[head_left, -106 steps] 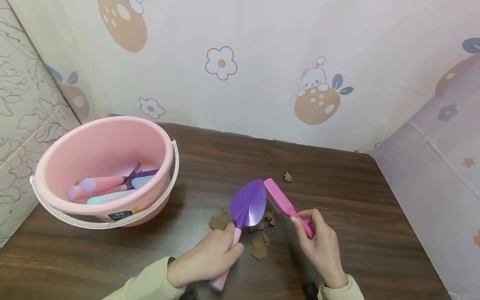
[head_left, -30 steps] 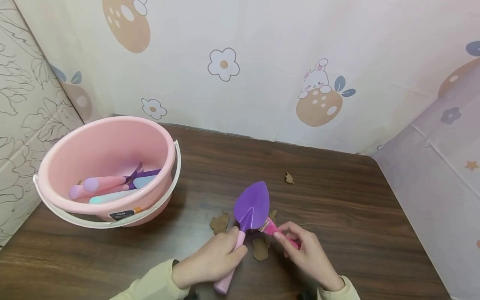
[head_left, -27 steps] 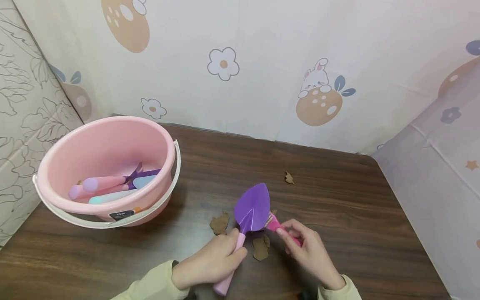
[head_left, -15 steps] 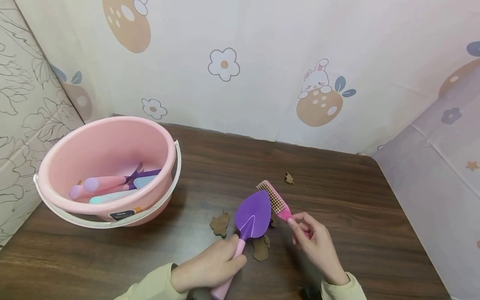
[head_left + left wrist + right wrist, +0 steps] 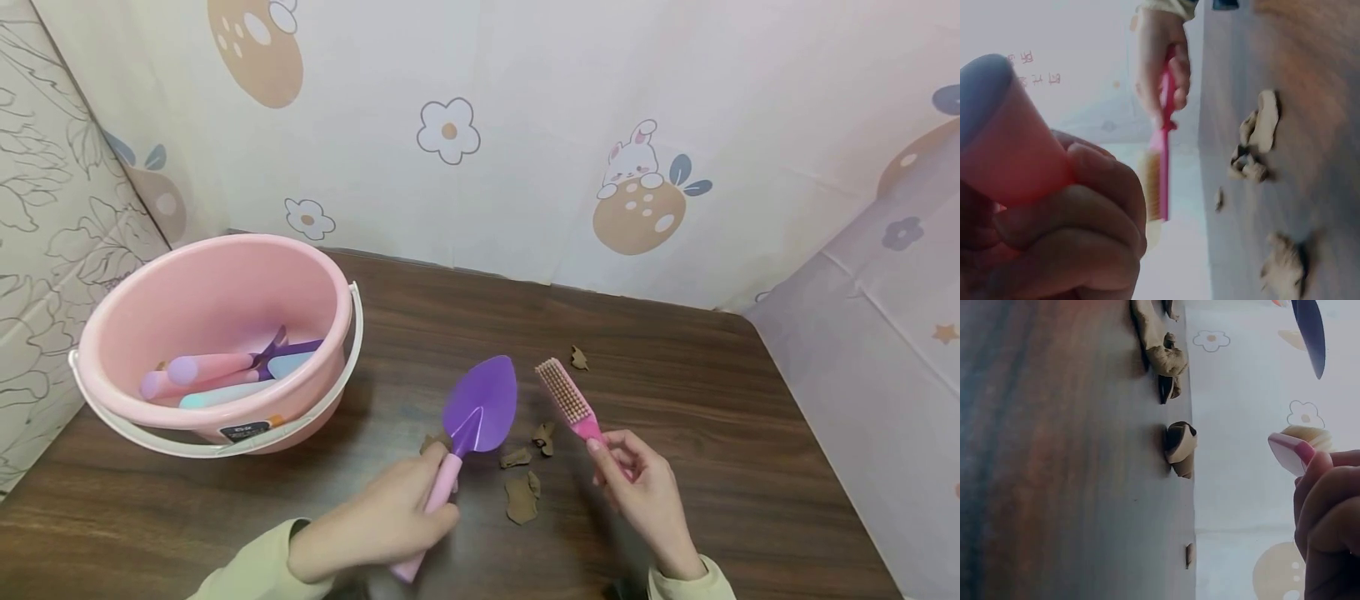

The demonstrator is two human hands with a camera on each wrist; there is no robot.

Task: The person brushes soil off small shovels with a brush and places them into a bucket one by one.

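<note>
My left hand (image 5: 382, 517) grips the pink handle of a trowel with a purple blade (image 5: 483, 404); the handle's end (image 5: 1016, 137) shows up close in the left wrist view. With my right hand (image 5: 645, 487) I hold a pink brush (image 5: 566, 392), its tan bristles facing up and left. Trowel and brush stand apart. Under and between them lie several thin brown pieces, among them a flat flake (image 5: 521, 498), a small strip (image 5: 516, 457) and a curled bit (image 5: 544, 439). Another piece (image 5: 433, 440) is partly hidden by my left hand and the trowel.
A pink bucket (image 5: 217, 258) with a white handle stands on the left of the dark wooden table (image 5: 712, 417). Inside are several tools with pink and pale blue handles. One small brown piece (image 5: 578, 358) lies farther back. A printed curtain (image 5: 525, 167) borders the table.
The trowel has moved left, away from the brush, uncovering brown pieces beneath it. The brush, earlier against the blade's right edge, has shifted right and turned bristles up.
</note>
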